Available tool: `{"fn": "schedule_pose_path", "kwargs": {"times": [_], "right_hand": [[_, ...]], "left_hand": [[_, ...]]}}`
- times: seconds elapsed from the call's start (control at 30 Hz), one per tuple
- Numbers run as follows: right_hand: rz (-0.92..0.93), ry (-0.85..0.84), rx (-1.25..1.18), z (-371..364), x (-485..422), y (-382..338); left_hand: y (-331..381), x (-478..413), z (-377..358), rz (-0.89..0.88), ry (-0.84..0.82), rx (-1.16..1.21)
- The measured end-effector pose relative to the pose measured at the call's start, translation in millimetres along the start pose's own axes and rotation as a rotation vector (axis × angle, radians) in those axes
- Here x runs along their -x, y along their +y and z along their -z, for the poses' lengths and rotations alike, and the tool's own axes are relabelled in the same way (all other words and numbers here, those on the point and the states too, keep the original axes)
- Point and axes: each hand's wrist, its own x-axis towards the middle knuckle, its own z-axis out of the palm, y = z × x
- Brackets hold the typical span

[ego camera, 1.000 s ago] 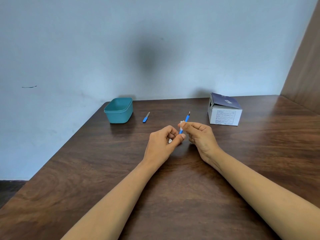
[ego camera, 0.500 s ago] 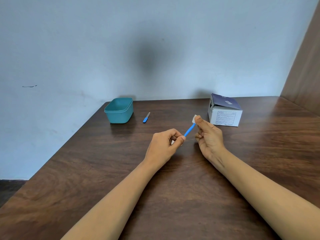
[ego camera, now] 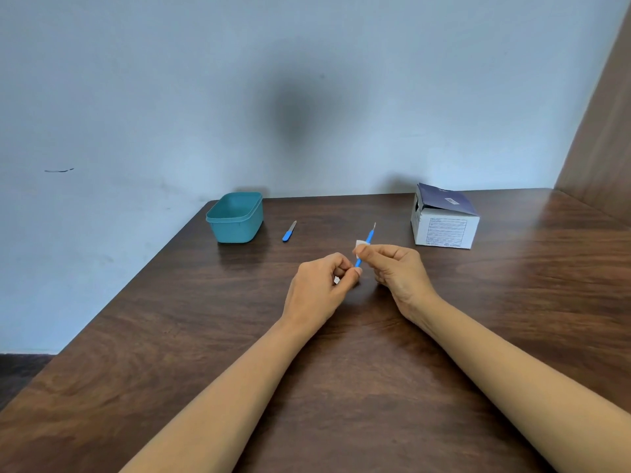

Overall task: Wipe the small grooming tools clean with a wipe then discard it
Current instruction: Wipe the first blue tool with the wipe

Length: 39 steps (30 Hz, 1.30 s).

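Two small grooming tools are in view on a dark wooden desk [ego camera: 341, 353] that stands against a pale blue wall [ego camera: 307, 80]. At the far left corner of the desk sits a teal plastic tub [ego camera: 235, 216], open at the top. Just to its right, apart from it, one blue-handled tool [ego camera: 289, 231] lies flat on the wood, its thin metal end pointing away toward the wall.

Nearer the middle, the left hand [ego camera: 319, 288] is held low over the desk with its fingers [ego camera: 341, 264] curled in; the thumb and forefinger pinch the lower end of the second tool [ego camera: 368, 237]. A small white speck shows between the curled fingers, and I cannot tell what it is. This second tool has a blue handle and tilts upward and away, its fine metal tip free in the air above both hands.

A small white wipe [ego camera: 359, 244] is wrapped against the blue handle partway up. The right hand [ego camera: 397, 268] pinches that wipe between thumb and forefinger, pressing it onto the handle, with the other fingers folded loosely toward the palm. Both forearms reach in from the near edge.

Further right, well apart from the hands, stands a white cardboard box [ego camera: 444, 227] with a dark blue lid flap raised. A brown wooden panel [ego camera: 601, 131] rises at the far right.
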Motion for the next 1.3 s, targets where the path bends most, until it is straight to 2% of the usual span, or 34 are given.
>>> {"fn": "schedule_pose_path", "kwargs": {"times": [0.13,0.23,0.37,0.47,0.63,0.73,0.93,1.1,1.3], "right_hand": [[0.037,-0.065,0.060,-4,5,-4],[0.009,-0.049,-0.005,-4,3,-5],[-0.033,-0.014,-0.037,0,0,-3],[-0.042,0.038,-0.098,1,-4,-2],[-0.119,0.216,-0.371,3,-10,-4],[-0.129,0.244,-0.435,4,-11,-5],[-0.092,0.068,-0.207,3,-9,3],[-0.055,0.043,-0.124,3,-6,3],[0.058,-0.072,0.075,-5,4,-1]], "left_hand": [[-1,-1,0,0.045,0.049,0.034],[3,0,1,0.049,0.060,0.082],[6,-1,1,0.058,-0.016,0.098],[6,-1,2,0.043,-0.023,0.111],[2,-1,-2,0.025,-0.030,0.058],[1,-1,-3,0.020,-0.036,0.030],[1,-1,-1,0.007,-0.006,0.001],[1,-1,0,-0.003,-0.007,-0.028],[0,-2,-1,0.033,0.049,0.010]]}}
